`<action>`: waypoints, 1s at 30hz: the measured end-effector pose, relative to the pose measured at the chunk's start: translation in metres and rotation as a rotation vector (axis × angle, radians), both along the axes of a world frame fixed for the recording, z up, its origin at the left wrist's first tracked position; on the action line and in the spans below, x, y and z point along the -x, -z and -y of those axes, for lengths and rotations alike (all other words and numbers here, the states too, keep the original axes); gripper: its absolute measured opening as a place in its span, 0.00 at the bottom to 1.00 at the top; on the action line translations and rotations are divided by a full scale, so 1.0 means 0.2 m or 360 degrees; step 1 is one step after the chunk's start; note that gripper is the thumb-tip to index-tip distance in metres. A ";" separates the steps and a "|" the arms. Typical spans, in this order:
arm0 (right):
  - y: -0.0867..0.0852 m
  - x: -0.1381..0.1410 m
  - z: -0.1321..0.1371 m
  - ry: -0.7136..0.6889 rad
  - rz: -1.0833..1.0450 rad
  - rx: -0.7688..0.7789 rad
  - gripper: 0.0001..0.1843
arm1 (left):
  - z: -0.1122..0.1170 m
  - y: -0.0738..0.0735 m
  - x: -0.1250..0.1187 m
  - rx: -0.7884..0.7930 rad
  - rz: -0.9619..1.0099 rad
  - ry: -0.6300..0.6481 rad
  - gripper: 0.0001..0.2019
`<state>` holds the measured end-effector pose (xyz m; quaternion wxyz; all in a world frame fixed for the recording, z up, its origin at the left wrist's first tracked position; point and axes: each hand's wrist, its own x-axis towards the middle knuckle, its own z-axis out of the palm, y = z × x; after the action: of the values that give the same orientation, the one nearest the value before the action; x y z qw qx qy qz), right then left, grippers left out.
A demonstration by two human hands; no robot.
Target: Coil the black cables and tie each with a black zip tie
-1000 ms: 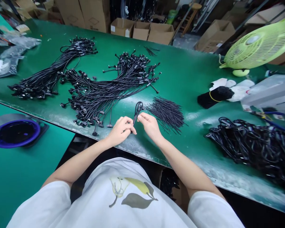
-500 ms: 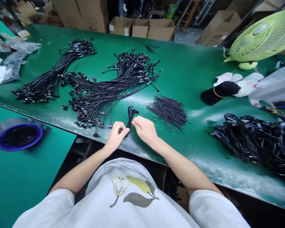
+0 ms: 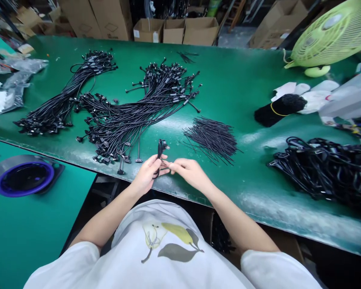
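Note:
Between the fingers of my left hand is a folded black cable, held upright just over the table's near edge. My right hand is closed in a pinch beside it, on a thin dark twist tie that runs to the cable's middle; its ends are hidden by the fingers. Right of the hands lies a loose heap of black twist ties. Beyond my left hand spreads a big pile of black cables with plugs at both ends.
Another cable bunch lies at the left. Coiled cables are heaped at the right, below a black bundle with a yellow band and a green fan. A tape roll sits on the lower left surface.
My left hand has turned and lifted the folded cable slightly toward me, its fingers now behind it. My right hand has moved a little right and down, drawing the twist tie outward.

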<state>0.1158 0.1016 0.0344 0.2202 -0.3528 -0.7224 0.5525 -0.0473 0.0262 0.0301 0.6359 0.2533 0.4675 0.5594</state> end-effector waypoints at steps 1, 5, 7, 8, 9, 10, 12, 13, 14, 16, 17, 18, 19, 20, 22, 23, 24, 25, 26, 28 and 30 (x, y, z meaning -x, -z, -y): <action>-0.03 -0.02 -0.01 0.0165 0.0026 -0.0355 0.19 | -0.01 -0.01 0.00 0.0043 0.0055 0.0010 0.19; -0.11 -0.04 -0.08 0.0067 0.0060 -0.1212 0.16 | -0.02 -0.03 -0.02 0.0049 0.0145 0.0142 0.15; -0.12 -0.02 -0.10 -0.0056 0.0160 -0.1363 0.13 | -0.01 -0.04 -0.03 0.0055 0.0183 0.0181 0.15; -0.11 -0.01 -0.11 -0.0064 0.0203 -0.1407 0.13 | -0.01 -0.04 -0.04 0.0063 0.0195 0.0191 0.16; -0.10 0.01 -0.11 -0.0072 0.0224 -0.1432 0.12 | -0.01 -0.04 -0.04 0.0071 0.0204 0.0203 0.16; -0.09 0.01 -0.11 -0.0093 0.0214 -0.1441 0.13 | -0.01 -0.04 -0.05 0.0075 0.0205 0.0210 0.16; -0.08 0.02 -0.12 -0.0139 0.0115 -0.1428 0.14 | 0.00 -0.04 -0.05 0.0070 0.0186 0.0231 0.16; -0.08 0.02 -0.12 -0.0141 0.0063 -0.1410 0.14 | 0.00 -0.04 -0.05 0.0062 0.0170 0.0238 0.17; -0.08 0.02 -0.12 -0.0128 0.0031 -0.1395 0.14 | -0.01 -0.04 -0.06 0.0058 0.0154 0.0236 0.17; -0.08 0.01 -0.12 -0.0063 0.0062 -0.1389 0.13 | -0.01 -0.05 -0.07 0.0060 0.0116 0.0200 0.17; -0.09 0.01 -0.12 -0.0027 0.0118 -0.1396 0.13 | -0.01 -0.05 -0.07 0.0055 0.0084 0.0167 0.17; -0.09 0.01 -0.11 0.0010 0.0187 -0.1405 0.14 | -0.02 -0.04 -0.08 0.0042 0.0037 0.0137 0.17; -0.09 0.01 -0.11 0.0045 0.0253 -0.1417 0.14 | -0.02 -0.04 -0.09 0.0025 -0.0016 0.0130 0.18; -0.10 0.02 -0.11 0.0063 0.0313 -0.1428 0.14 | -0.03 -0.04 -0.09 0.0008 -0.0068 0.0149 0.18; -0.10 0.04 -0.12 0.0052 0.0392 -0.1445 0.16 | -0.03 -0.03 -0.10 -0.0003 -0.0129 0.0216 0.19; -0.09 0.05 -0.13 0.0039 0.0407 -0.1444 0.16 | -0.03 -0.02 -0.11 0.0016 -0.0132 0.0244 0.19; -0.08 0.06 -0.13 0.0045 0.0402 -0.1431 0.16 | -0.02 -0.01 -0.11 0.0046 -0.0122 0.0256 0.20; -0.06 0.07 -0.14 0.0084 0.0368 -0.1400 0.16 | -0.02 -0.01 -0.12 0.0081 -0.0107 0.0257 0.20; -0.05 0.08 -0.14 0.0155 0.0295 -0.1337 0.15 | -0.01 -0.01 -0.12 0.0113 -0.0094 0.0252 0.20; -0.01 0.10 -0.13 0.0279 0.0016 -0.1042 0.15 | 0.00 0.00 -0.13 0.0163 -0.0070 0.0262 0.20; 0.02 0.11 -0.10 0.0273 -0.0384 -0.0529 0.17 | 0.00 0.01 -0.14 0.0171 -0.0039 0.0286 0.20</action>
<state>0.0945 0.1214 0.0312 0.4064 -0.3031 -0.7392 0.4433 -0.0185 0.0258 0.0290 0.6903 0.2666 0.4800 0.4711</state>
